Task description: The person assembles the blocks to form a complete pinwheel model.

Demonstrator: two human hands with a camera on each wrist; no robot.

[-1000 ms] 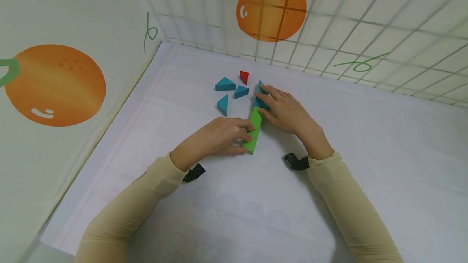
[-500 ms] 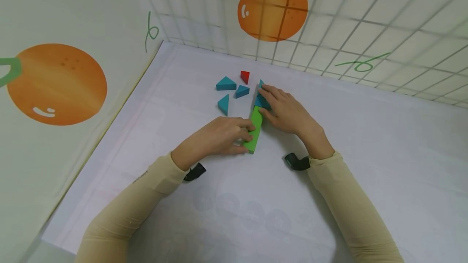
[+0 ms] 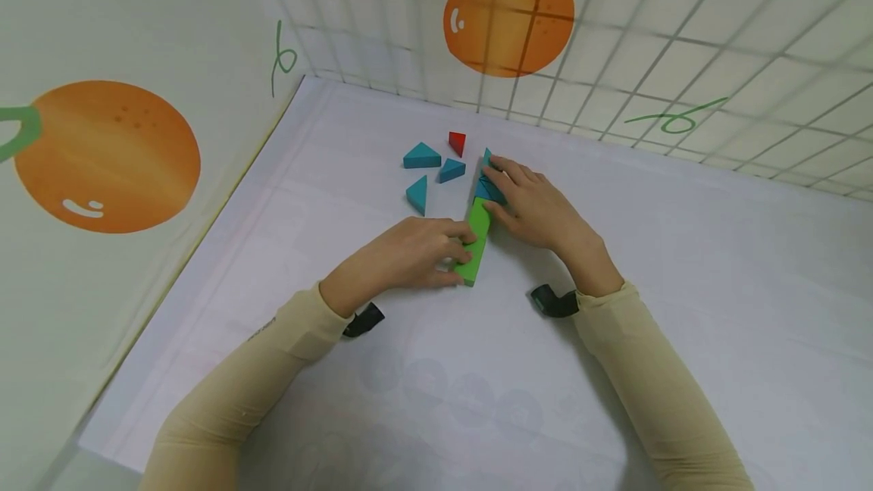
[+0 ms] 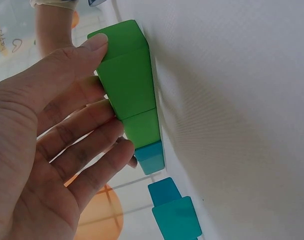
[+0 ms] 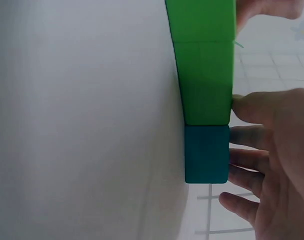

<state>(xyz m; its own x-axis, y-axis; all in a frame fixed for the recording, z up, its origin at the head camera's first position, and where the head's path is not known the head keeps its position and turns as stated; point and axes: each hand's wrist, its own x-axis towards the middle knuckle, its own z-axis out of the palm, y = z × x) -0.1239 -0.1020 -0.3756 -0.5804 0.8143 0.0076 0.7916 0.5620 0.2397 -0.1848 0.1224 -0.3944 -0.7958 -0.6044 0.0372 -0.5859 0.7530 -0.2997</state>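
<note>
1. The head view takes in the full row: green blocks (image 3: 480,220) lying end to end on the white surface (image 3: 436,400), with blue triangular pieces (image 3: 483,189) continuing at the far end, partly covered by fingers.
2. The left hand (image 3: 416,252) is loosely spread, its fingertips touching the green blocks' left side; the left wrist view brings its thumb tip up close, on an edge of the nearest block.
3. The right hand (image 3: 535,207) is fanned out along the opposite side. The right wrist view shows its thumb tip against green and fingertips at a blue-teal face.
4. Only the head view shows the red triangular block (image 3: 457,144), near three loose teal wedges (image 3: 421,156) left of the row.
5. Both wrist views reveal the seam between green blocks, smooth sides and slightly rounded edges; the left one also shows fine ripples in the surface.
</note>
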